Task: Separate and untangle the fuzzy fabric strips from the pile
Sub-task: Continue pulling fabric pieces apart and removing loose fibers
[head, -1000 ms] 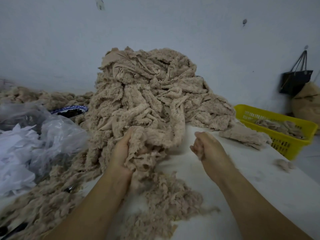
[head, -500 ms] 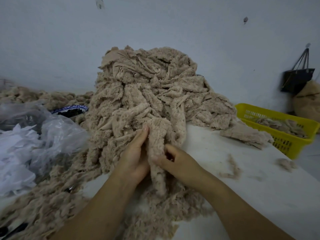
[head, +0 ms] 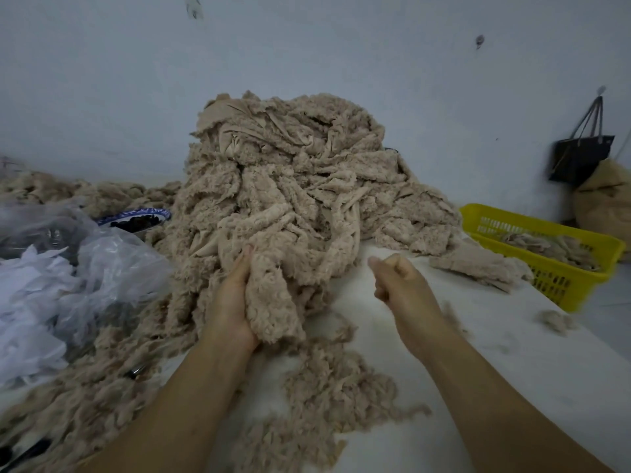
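Strip (head: 273,302) sits in left hand (head: 232,302) grip, beside pile (head: 290,186).

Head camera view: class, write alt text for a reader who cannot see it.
A person's left hand grips a fuzzy beige fabric strip at the foot of a tall tangled pile on a white table, while the right hand is closed in a fist beside it. A yellow basket sits at right.

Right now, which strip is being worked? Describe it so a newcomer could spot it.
Start at the tall beige pile mid-table. At its near foot, the left hand clutches one wide fuzzy strip. Unlike the loose scraps below it, it is gripped and hangs from the pile.
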Available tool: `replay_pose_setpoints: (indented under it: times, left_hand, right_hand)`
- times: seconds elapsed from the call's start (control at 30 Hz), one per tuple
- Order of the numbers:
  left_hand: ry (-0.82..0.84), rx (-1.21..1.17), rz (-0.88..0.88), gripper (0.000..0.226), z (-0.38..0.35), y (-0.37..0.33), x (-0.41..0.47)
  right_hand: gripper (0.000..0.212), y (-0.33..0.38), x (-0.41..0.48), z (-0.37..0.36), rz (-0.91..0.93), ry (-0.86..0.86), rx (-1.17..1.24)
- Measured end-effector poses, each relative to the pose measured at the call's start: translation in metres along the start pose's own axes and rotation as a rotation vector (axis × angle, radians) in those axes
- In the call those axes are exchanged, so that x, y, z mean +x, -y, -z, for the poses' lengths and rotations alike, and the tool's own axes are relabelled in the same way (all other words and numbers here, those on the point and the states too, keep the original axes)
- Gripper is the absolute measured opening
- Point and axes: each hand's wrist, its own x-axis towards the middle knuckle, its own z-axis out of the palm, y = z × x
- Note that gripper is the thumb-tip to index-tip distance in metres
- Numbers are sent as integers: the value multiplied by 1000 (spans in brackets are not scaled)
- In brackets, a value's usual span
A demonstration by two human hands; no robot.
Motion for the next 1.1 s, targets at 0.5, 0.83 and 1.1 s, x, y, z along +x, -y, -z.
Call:
replay_pose_setpoints:
  times: [0.5, 0.83, 1.1]
  left_hand:
    - [193, 836, 119, 34, -22, 26, -16]
    - [262, 852, 148, 26, -23, 25, -25]
    - [167, 889, 171, 28, -23, 26, -20]
  right_hand:
    - [19, 2, -4, -20, -297, 134, 482]
    - [29, -8, -18, -27, -430, 317, 284]
    - [36, 5, -4, -12, -380, 176, 622]
